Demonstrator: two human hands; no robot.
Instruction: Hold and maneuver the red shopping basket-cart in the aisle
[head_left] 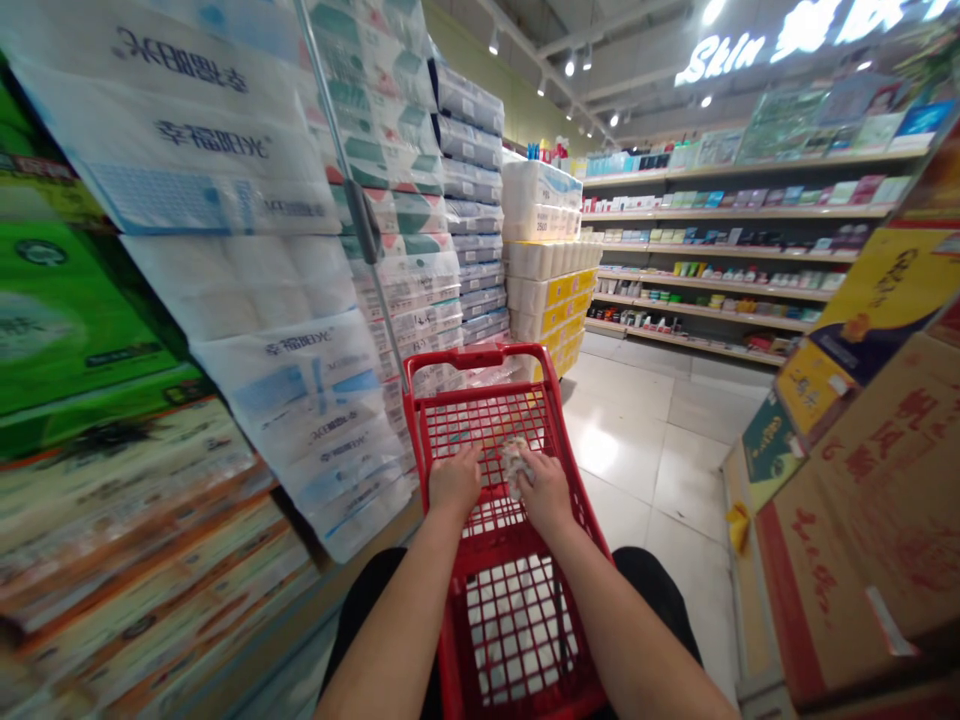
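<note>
A red plastic shopping basket (480, 548) with lattice walls lies tilted between my knees, its frame reaching away from me. My right hand (546, 495) is closed around a crumpled, greyish-white cloth (516, 464), held against the lattice at the right. On the left part of the same lattice rests my left hand (454, 482), fingers stretched forward and no object seen in it. A thin metal pull handle (341, 160) with a dark grip slants up from the basket's left corner.
Wrapped toilet paper packs (300, 380) are stacked high on the left, beside green packages (67, 310). Cardboard boxes (862, 520) stand close on the right. Pale floor tiles (630, 420) lead to shelves (720, 250) of small goods at the back.
</note>
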